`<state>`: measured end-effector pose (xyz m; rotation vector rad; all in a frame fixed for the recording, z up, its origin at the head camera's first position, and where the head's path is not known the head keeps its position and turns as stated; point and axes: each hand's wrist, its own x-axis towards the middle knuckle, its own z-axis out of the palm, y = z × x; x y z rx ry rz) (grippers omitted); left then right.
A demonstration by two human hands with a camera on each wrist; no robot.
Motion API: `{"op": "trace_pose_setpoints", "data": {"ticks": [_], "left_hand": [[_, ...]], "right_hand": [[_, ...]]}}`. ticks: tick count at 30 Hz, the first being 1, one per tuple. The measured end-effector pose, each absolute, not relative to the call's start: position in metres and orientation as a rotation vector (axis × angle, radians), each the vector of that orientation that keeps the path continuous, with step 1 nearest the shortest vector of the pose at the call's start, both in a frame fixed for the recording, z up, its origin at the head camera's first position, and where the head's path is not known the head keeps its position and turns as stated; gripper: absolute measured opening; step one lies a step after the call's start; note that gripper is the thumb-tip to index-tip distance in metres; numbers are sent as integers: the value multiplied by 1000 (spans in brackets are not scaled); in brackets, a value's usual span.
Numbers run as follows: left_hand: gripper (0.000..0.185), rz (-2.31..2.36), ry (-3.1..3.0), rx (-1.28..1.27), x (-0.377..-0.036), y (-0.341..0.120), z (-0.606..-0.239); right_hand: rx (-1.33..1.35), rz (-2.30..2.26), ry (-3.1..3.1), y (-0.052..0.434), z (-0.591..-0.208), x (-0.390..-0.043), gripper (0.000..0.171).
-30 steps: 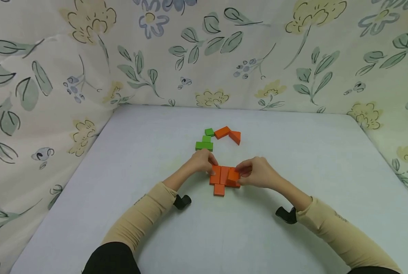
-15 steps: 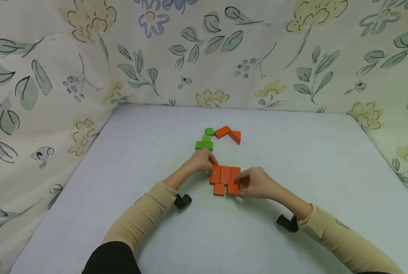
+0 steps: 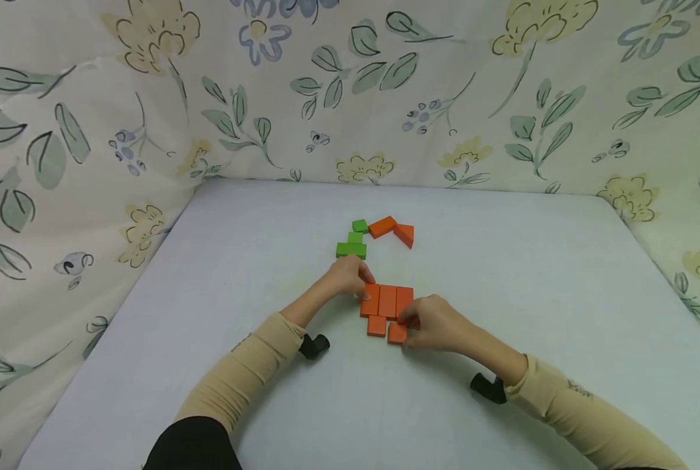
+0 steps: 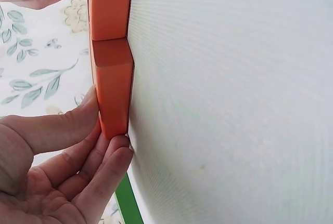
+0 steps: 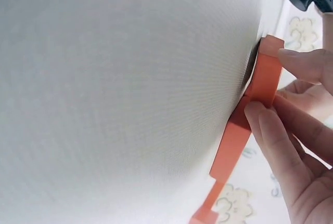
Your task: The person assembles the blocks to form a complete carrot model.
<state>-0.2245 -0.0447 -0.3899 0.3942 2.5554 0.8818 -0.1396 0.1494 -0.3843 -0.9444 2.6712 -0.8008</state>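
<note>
Three upright orange blocks stand side by side in the head view: a left block [image 3: 369,307], a middle block [image 3: 388,301] and a right block [image 3: 406,297]. My left hand [image 3: 345,275] holds the far end of the left block, thumb and fingertips against it in the left wrist view. A small orange block [image 3: 376,326] touches the near edge of the row. To its right, my right hand [image 3: 441,323] pinches another small orange block [image 3: 396,333] between thumb and fingers, just at the near side of the right block. Fingers partly cover it.
Beyond the left hand lie a green bar [image 3: 351,250], a green block [image 3: 355,237] and a tilted green piece [image 3: 360,226]. An orange block [image 3: 382,226] and an orange triangular piece [image 3: 405,235] continue from them. All rest on a white table [image 3: 256,248] before a floral cloth [image 3: 350,130].
My right hand has brought its small orange block from over the right block toward me, to the row's near edge, uncovering the right block. The left hand has stayed in place.
</note>
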Motion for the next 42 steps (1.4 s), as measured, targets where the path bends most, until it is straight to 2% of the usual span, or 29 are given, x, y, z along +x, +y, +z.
{"op": "trace_pose_setpoints", "data": {"ticks": [17,42], "left_hand": [[24,882,2553,408,-224,-46,-390],[24,865,2559,395,-223,-45,-388]], "right_hand": [[-947,-689,2753,145,-387,-137,14],[-940,-658,2777,141,-384,-143,19]]}}
